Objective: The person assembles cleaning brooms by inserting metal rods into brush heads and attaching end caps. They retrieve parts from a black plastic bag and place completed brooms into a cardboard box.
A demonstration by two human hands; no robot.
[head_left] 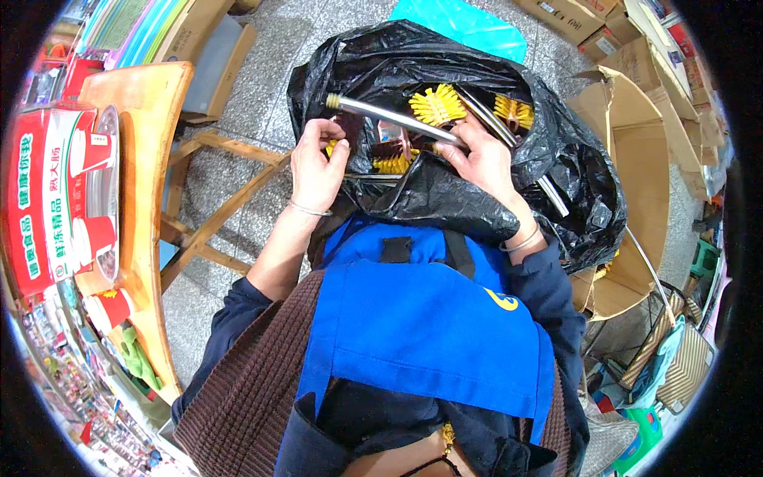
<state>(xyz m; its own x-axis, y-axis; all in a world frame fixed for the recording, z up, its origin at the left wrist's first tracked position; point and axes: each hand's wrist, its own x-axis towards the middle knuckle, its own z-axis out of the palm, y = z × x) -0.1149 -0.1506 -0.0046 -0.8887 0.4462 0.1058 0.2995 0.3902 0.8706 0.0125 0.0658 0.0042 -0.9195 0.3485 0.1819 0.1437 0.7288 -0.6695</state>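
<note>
A large black plastic bag (350,60) lies open before me, with yellow bristle brush heads (437,105) and several shiny metal tubes (552,196) in it. My right hand (486,163) is closed on the lower end of a metal tube (397,119), which slants up to the left over the bag's mouth. The tube's threaded, brass-coloured end is free, just above my left hand (318,165). That left hand has curled fingers, thumb against fingertips, at the bag's left side. A bit of yellow shows by its fingertips; what they hold, if anything, is unclear.
A wooden stool or table (147,199) at left bears a red-and-white carton (40,199) and paper cups (97,238). An open cardboard box (636,199) stands at right. Blue plastic sheeting (469,24) lies beyond the bag on the speckled floor (262,71).
</note>
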